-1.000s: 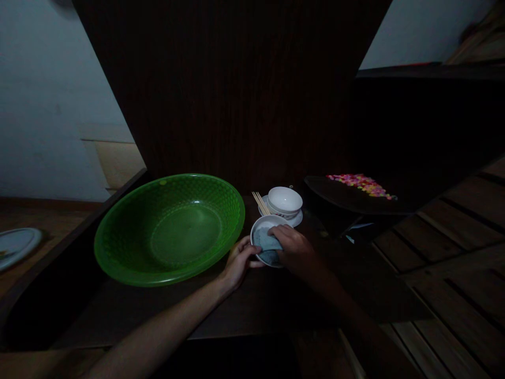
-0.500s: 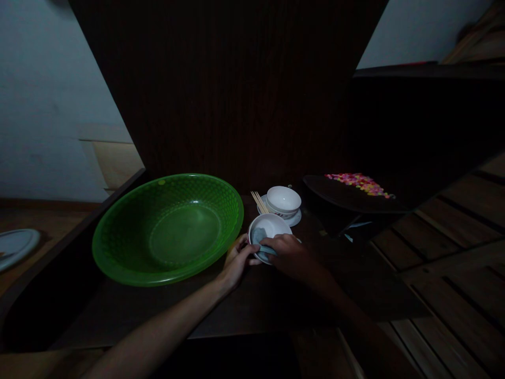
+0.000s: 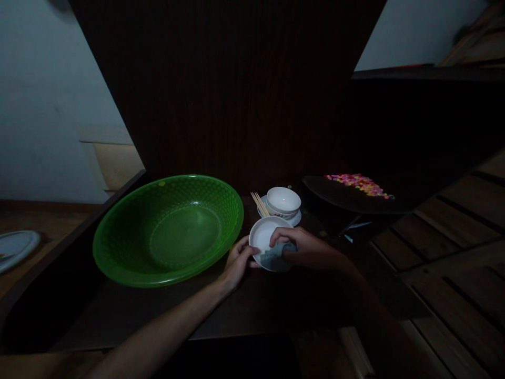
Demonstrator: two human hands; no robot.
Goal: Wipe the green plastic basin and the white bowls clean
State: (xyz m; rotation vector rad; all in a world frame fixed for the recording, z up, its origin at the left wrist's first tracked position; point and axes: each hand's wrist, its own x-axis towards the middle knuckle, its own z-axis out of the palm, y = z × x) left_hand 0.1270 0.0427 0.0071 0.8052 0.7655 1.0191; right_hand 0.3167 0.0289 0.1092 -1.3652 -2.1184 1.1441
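A white bowl (image 3: 262, 234) is tilted toward me, its left rim gripped by my left hand (image 3: 240, 259), with the thumb over the edge. My right hand (image 3: 298, 245) is closed on a grey-blue cloth (image 3: 274, 258), pressed against the bowl's inside near the lower right rim. Just behind, several wooden chopsticks (image 3: 259, 203) rest beside stacked white bowls (image 3: 284, 200) on a plate (image 3: 296, 218).
A large green basin (image 3: 185, 234) stands at the left on the dark wooden surface (image 3: 221, 316). Brightly coloured small pieces (image 3: 359, 183) lie on a dark board to the right. A tall dark panel (image 3: 236, 95) rises behind.
The cloth and my right hand have moved from the bowl's left inner side to its lower right side. The bowl has tilted a little more toward me.
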